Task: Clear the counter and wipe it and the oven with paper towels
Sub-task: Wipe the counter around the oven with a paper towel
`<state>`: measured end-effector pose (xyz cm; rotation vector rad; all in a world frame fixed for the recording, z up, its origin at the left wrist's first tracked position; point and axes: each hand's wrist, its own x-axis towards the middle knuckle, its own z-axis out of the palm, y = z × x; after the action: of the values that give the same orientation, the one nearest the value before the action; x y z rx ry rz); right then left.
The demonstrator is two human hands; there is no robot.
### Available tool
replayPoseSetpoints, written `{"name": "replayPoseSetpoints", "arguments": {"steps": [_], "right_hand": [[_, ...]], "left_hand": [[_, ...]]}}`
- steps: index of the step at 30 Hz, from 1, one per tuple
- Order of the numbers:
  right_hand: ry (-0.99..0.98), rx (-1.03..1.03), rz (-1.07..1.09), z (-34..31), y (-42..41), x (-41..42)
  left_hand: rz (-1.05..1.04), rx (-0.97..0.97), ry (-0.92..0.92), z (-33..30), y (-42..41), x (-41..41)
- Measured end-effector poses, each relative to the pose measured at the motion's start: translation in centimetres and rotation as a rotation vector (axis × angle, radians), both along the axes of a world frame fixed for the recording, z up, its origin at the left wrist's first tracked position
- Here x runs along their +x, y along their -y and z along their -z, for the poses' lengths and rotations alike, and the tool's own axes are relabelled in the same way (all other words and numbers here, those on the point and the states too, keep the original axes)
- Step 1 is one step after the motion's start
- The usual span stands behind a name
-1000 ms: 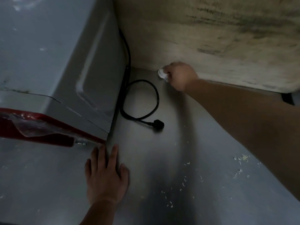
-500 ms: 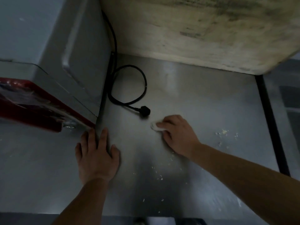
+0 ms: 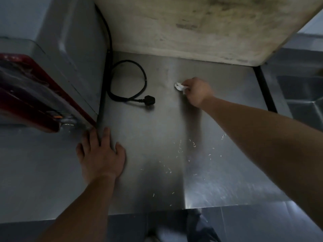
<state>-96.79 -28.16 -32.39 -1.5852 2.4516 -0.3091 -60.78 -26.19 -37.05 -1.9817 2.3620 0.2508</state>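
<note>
My right hand (image 3: 197, 91) grips a small wad of white paper towel (image 3: 180, 86) and presses it on the steel counter (image 3: 157, 130), about midway back. My left hand (image 3: 101, 154) lies flat on the counter with straight fingers, its fingertips at the front right corner of the oven (image 3: 52, 72). The oven is grey with a red front and stands at the left. White crumbs (image 3: 192, 151) are scattered over the near right part of the counter.
The oven's black cord (image 3: 129, 81) loops on the counter beside it and ends in an unplugged plug (image 3: 149, 100). A large stained board (image 3: 201, 27) leans at the back. A sink basin (image 3: 300, 95) lies to the right. The counter's front edge is near me.
My right hand with the towel swept from the back edge toward me, then went away again to mid counter. The left hand stayed flat by the oven corner.
</note>
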Motion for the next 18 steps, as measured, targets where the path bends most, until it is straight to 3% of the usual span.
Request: {"name": "replayPoseSetpoints", "arguments": {"steps": [4,10,14,18], "right_hand": [[0.018,-0.052,0.169,2.1,-0.7,4.2],[0.093,-0.061,-0.19,1.8,-10.4,11.4],[0.216,0.026,-0.414,0.4,-14.6,10.9],[0.181,-0.124,-0.268,-2.3,-11.7,5.8]], "left_hand": [[-0.001,-0.002,-0.01,0.2,0.1,0.1],[0.012,0.001,-0.023,0.3,0.0,0.2],[-0.006,-0.01,-0.016,0.4,-0.1,0.1],[-0.022,-0.031,-0.026,0.7,-0.1,0.1]]}}
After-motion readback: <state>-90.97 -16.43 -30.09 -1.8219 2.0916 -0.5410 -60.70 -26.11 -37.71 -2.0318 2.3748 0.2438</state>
